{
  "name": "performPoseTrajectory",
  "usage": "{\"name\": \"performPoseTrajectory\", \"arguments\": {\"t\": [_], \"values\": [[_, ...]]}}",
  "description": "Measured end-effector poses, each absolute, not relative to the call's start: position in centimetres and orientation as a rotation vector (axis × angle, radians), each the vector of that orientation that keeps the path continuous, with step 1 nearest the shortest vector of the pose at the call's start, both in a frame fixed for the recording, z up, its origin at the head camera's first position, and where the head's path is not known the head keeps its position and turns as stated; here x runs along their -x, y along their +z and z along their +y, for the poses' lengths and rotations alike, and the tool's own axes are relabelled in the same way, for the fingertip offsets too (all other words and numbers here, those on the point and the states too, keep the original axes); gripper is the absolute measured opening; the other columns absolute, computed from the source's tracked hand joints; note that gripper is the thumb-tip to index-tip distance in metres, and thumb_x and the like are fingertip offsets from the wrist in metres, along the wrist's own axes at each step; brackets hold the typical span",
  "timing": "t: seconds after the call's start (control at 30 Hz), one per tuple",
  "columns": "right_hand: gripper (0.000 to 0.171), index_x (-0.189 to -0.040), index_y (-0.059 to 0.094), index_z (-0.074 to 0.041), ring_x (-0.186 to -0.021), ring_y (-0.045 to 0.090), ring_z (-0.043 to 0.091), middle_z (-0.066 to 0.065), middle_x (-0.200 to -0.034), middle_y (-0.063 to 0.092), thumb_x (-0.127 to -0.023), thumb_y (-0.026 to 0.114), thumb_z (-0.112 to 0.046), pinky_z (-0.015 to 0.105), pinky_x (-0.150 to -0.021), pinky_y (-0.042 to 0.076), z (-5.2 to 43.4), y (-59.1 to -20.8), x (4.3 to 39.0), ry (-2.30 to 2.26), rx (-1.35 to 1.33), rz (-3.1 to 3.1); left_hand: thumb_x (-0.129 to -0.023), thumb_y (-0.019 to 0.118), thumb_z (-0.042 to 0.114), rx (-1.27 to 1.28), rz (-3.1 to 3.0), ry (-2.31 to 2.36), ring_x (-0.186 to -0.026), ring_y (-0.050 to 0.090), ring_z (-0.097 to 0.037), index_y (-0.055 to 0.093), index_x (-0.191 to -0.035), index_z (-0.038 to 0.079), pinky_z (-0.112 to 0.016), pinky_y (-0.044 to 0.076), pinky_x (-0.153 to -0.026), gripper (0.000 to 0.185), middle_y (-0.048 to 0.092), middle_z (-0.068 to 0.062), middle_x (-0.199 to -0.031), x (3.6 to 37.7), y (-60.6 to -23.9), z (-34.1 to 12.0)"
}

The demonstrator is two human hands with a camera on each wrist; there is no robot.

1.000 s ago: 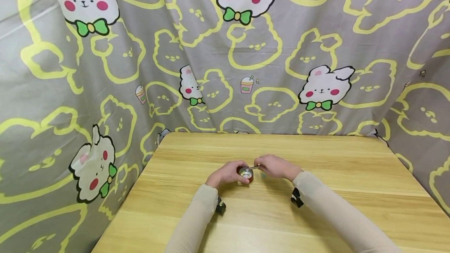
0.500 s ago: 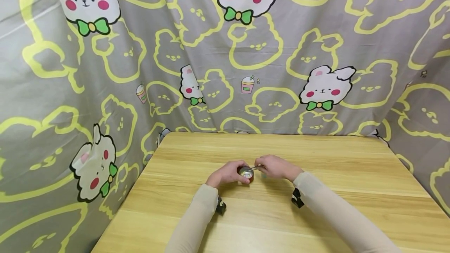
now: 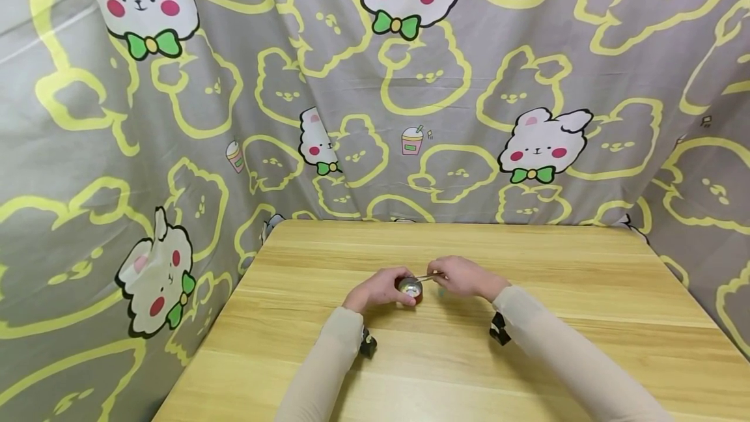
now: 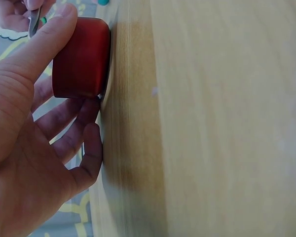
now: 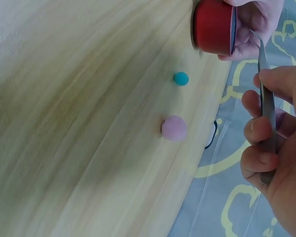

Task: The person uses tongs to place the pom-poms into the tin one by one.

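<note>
A small red cup (image 3: 411, 290) with a shiny inside stands at the middle of the wooden table (image 3: 574, 279). My left hand (image 3: 379, 289) grips it, thumb on one side and fingers on the other, as the left wrist view shows on the cup (image 4: 81, 58). My right hand (image 3: 463, 277) pinches metal tweezers (image 3: 428, 277), whose tips point at the cup's rim. In the right wrist view the tweezers (image 5: 266, 98) lie along my curled fingers (image 5: 259, 129), close to the cup (image 5: 213, 25). I cannot tell whether the tips hold anything.
A teal pom-pom (image 5: 181, 78) and a larger pink pom-pom (image 5: 174, 128) lie on the table beside the cup, under my right hand. A grey cloth printed with bunnies (image 3: 410, 83) hangs behind and to both sides of the table.
My right hand with the tweezers has edged slightly up and to the right. The left hand and the cup have stayed put.
</note>
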State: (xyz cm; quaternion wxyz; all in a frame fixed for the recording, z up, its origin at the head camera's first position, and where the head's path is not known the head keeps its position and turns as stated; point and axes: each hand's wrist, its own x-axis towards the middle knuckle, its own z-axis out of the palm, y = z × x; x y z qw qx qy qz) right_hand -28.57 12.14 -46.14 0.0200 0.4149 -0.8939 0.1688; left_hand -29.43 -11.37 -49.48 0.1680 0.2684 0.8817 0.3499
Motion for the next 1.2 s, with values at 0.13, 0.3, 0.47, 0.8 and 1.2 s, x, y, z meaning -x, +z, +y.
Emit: {"name": "performPoseTrajectory", "arguments": {"t": [0.13, 0.3, 0.47, 0.8, 1.2], "values": [[0.008, -0.099, 0.064, -0.012, -0.081, 0.060, 0.012, -0.002, -0.091, 0.062, -0.093, 0.059, -0.012, 0.034, -0.071, 0.049, 12.5, -45.8, 28.6, 0.521, -1.268, -2.781, -0.077, 0.079, 0.031, -0.766, 2.514, 0.990, -0.092, 0.056, -0.011, 0.060, -0.111, 0.019, -0.028, 0.043, -0.082, 0.041, 0.061, 0.006, -0.101, 29.4, -49.5, -11.4], [0.008, -0.100, 0.064, -0.013, -0.079, 0.058, 0.010, -0.003, -0.092, 0.061, -0.093, 0.058, -0.012, 0.033, -0.070, 0.048, 13.3, -45.7, 28.6, 0.540, -1.238, -2.815, -0.077, 0.080, 0.030, -0.746, 2.507, 1.012, -0.092, 0.057, -0.012, 0.061, -0.113, 0.018, -0.028, 0.043, -0.082, 0.043, 0.061, 0.004, -0.102, 29.3, -49.5, -11.3], [0.009, -0.101, 0.064, -0.012, -0.078, 0.057, 0.009, -0.003, -0.092, 0.061, -0.094, 0.057, -0.012, 0.033, -0.070, 0.048, 14.3, -45.6, 28.6, 0.543, -1.204, -2.850, -0.077, 0.080, 0.030, -0.740, 2.508, 1.007, -0.092, 0.056, -0.012, 0.061, -0.112, 0.019, -0.028, 0.043, -0.082, 0.042, 0.061, 0.005, -0.102, 29.3, -49.5, -11.3], [0.009, -0.101, 0.064, -0.013, -0.083, 0.060, 0.013, -0.003, -0.094, 0.061, -0.094, 0.058, -0.012, 0.036, -0.072, 0.049, 16.5, -46.1, 28.6, 0.523, -1.136, -2.863, -0.078, 0.079, 0.029, -0.734, 2.500, 1.007, -0.093, 0.056, -0.011, 0.060, -0.113, 0.019, -0.029, 0.043, -0.083, 0.042, 0.061, 0.006, -0.103, 29.2, -49.5, -11.3], [0.007, -0.098, 0.064, -0.014, -0.080, 0.058, 0.010, -0.004, -0.092, 0.062, -0.094, 0.059, -0.013, 0.035, -0.069, 0.048, 18.4, -46.6, 28.7, 0.515, -1.118, -2.822, -0.078, 0.079, 0.029, -0.732, 2.499, 1.004, -0.093, 0.055, -0.011, 0.060, -0.115, 0.020, -0.029, 0.043, -0.083, 0.042, 0.060, 0.006, -0.104, 29.2, -49.5, -11.4]]}}
